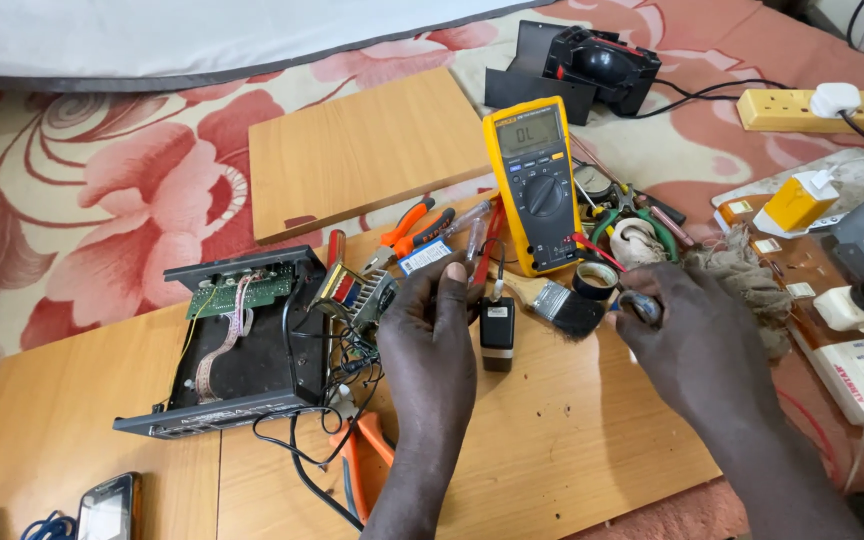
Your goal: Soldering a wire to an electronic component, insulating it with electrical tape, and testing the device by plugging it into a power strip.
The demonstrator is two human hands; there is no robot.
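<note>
left hand (432, 330) rests curled by the opened black device (242, 350), its hold hidden; right hand (682, 330) pinches a small grey object (640, 305) near the yellow multimeter (537, 185).

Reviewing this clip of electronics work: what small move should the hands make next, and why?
Probably bring the right hand, which pinches a small metal object, over to the small black box beside the left hand. The yellow multimeter is on, and the left hand rests between the box and the opened black chassis; what the object is cannot be told.
</note>
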